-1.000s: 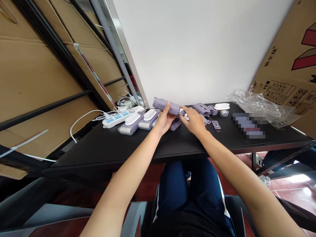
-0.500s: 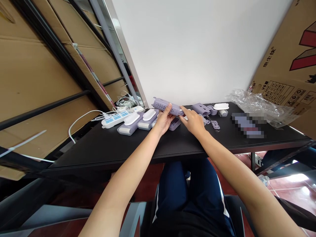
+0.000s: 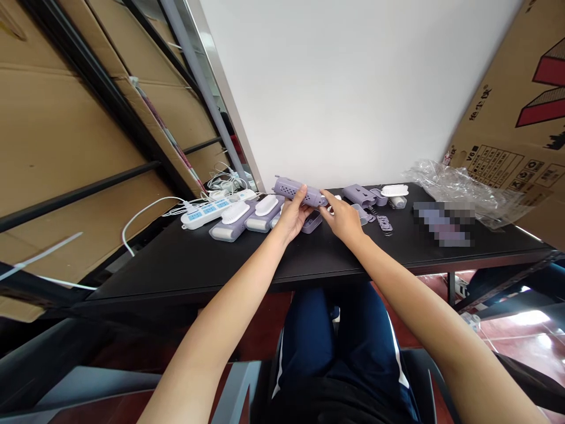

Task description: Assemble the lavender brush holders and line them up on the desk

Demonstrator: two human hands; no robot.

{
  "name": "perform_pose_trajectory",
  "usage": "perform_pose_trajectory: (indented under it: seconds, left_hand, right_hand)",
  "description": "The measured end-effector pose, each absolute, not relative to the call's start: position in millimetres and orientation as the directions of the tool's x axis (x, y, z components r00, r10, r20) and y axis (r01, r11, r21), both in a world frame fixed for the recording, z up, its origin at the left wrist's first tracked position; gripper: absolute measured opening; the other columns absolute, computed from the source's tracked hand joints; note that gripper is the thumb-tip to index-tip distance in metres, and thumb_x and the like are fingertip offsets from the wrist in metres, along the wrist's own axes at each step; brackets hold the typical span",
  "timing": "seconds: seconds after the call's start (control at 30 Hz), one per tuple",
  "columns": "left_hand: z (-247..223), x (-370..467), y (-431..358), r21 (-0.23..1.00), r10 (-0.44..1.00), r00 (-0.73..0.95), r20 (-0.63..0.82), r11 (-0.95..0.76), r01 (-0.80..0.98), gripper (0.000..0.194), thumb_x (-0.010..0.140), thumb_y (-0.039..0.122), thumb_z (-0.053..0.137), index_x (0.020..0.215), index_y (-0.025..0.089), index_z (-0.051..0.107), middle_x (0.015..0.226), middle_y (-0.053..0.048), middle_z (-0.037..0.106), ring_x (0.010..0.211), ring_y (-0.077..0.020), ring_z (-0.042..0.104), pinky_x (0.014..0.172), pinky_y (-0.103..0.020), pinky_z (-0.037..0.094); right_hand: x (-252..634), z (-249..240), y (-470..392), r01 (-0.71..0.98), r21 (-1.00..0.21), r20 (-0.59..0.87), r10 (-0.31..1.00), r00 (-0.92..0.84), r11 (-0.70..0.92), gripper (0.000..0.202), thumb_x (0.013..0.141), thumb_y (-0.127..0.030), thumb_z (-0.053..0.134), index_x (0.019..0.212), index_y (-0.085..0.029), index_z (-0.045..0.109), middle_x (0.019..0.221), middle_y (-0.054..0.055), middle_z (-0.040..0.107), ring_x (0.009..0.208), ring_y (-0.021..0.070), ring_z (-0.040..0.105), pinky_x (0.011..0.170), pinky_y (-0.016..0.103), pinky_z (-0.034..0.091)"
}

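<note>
While left hand (image 3: 293,220) clasps purple casing (image 3: 289,188) (long, hole-dotted) | right hand (image 3: 346,221): grip pinching its end

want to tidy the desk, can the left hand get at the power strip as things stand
Probably, once freed: the left hand holds the perforated purple casing. The power strip looks uncovered on top, though two purple devices with white brushes sit between.

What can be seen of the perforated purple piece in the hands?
The perforated purple piece is long, roughly tubular and looks like matt plastic, with rows of dark holes and a small prong at its left end. It is held above the black table, sloping down rightward in the picture. The left hand grips it; the right hand has its fingertips at the right end, partly hiding it.
</note>
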State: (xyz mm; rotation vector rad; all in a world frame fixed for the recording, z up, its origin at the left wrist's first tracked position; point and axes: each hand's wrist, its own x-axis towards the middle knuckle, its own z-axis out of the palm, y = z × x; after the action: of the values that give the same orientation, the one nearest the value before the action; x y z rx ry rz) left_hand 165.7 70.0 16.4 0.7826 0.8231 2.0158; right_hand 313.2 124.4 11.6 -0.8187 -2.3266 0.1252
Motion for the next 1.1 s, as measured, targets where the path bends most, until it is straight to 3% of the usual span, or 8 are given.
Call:
perform_pose_trajectory:
  seconds: [0.23, 0.53, 0.8, 0.9, 1.0, 1.03, 1.1]
  left_hand:
    - [14.6, 165.1, 72.2, 0.769, 0.821, -0.506, 0.264, -0.496, -0.404, 0.048, 0.076, 0.039, 0.086, 0.113, 0.023, 0.06, 0.1, -0.001, 0.075, 0.093, -0.0177, 0.073, 0.093, -0.034, 0.056]
    - [15.4, 166.2, 71.4, 0.815, 0.822, -0.51, 0.254, -0.466, -0.345, 0.05, 0.073, 0.039, 0.088, 0.11, 0.021, 0.059, 0.098, -0.004, 0.075, 0.095, -0.019, 0.073, 0.091, -0.035, 0.056]
    - [15.1, 175.2, 72.7, 0.803, 0.782, -0.551, 0.292, -0.513, -0.302, 0.057, 0.071, 0.038, 0.09, 0.114, 0.025, 0.056, 0.109, -0.003, 0.073, 0.104, -0.0197, 0.072, 0.093, -0.034, 0.058]
    - [16.7, 176.4, 72.0, 0.793, 0.762, -0.567, 0.313, -0.538, -0.286, 0.058, 0.07, 0.04, 0.091, 0.114, 0.026, 0.056, 0.112, -0.003, 0.073, 0.108, -0.0207, 0.071, 0.093, -0.034, 0.058]
    - [20.0, 171.8, 70.7, 0.762, 0.706, -0.621, 0.341, -0.594, -0.257, 0.059, 0.068, 0.042, 0.092, 0.113, 0.028, 0.055, 0.116, -0.002, 0.072, 0.111, -0.0206, 0.071, 0.093, -0.032, 0.058]
    - [21.2, 168.6, 70.2, 0.748, 0.68, -0.649, 0.34, -0.614, -0.252, 0.06, 0.067, 0.043, 0.092, 0.112, 0.029, 0.055, 0.117, -0.002, 0.072, 0.112, -0.0202, 0.07, 0.093, -0.032, 0.058]
    - [23.5, 160.7, 69.3, 0.72, 0.637, -0.708, 0.306, -0.641, -0.266, 0.06, 0.068, 0.044, 0.091, 0.113, 0.031, 0.054, 0.118, -0.001, 0.072, 0.114, -0.0193, 0.07, 0.096, -0.031, 0.056]
  right_hand:
    - [310.2, 11.0, 122.7, 0.554, -0.288, 0.517, 0.613, -0.597, 0.781, 0.053, 0.107, -0.042, 0.04, 0.159, -0.032, 0.041, 0.12, 0.008, 0.076, 0.098, 0.028, 0.07, 0.074, 0.034, 0.05]
    - [312.9, 10.2, 131.3, 0.516, -0.312, 0.52, 0.598, -0.61, 0.798, 0.052, 0.104, -0.04, 0.048, 0.155, -0.031, 0.047, 0.124, 0.008, 0.075, 0.1, 0.0291, 0.071, 0.08, 0.035, 0.052]
    - [308.3, 7.6, 133.7, 0.517, -0.267, 0.546, 0.57, -0.614, 0.813, 0.057, 0.104, -0.029, 0.043, 0.159, -0.018, 0.04, 0.132, 0.015, 0.07, 0.11, 0.0305, 0.068, 0.083, 0.038, 0.053]
    - [309.5, 7.5, 130.3, 0.474, -0.286, 0.575, 0.545, -0.61, 0.833, 0.057, 0.103, -0.031, 0.047, 0.158, -0.018, 0.042, 0.128, 0.014, 0.071, 0.109, 0.0293, 0.067, 0.081, 0.036, 0.051]
    - [314.8, 9.9, 123.8, 0.43, -0.309, 0.611, 0.523, -0.594, 0.848, 0.042, 0.104, -0.04, 0.047, 0.139, -0.022, 0.062, 0.11, 0.009, 0.077, 0.098, 0.0253, 0.069, 0.074, 0.031, 0.045]
    - [317.3, 11.2, 122.7, 0.43, -0.308, 0.618, 0.522, -0.588, 0.849, 0.038, 0.105, -0.042, 0.044, 0.122, -0.023, 0.071, 0.1, 0.007, 0.077, 0.092, 0.0236, 0.069, 0.071, 0.029, 0.042]
    - [322.8, 14.1, 124.7, 0.463, -0.307, 0.622, 0.543, -0.563, 0.831, 0.048, 0.107, -0.045, 0.037, 0.087, -0.022, 0.075, 0.082, 0.006, 0.074, 0.081, 0.0204, 0.067, 0.067, 0.028, 0.035]
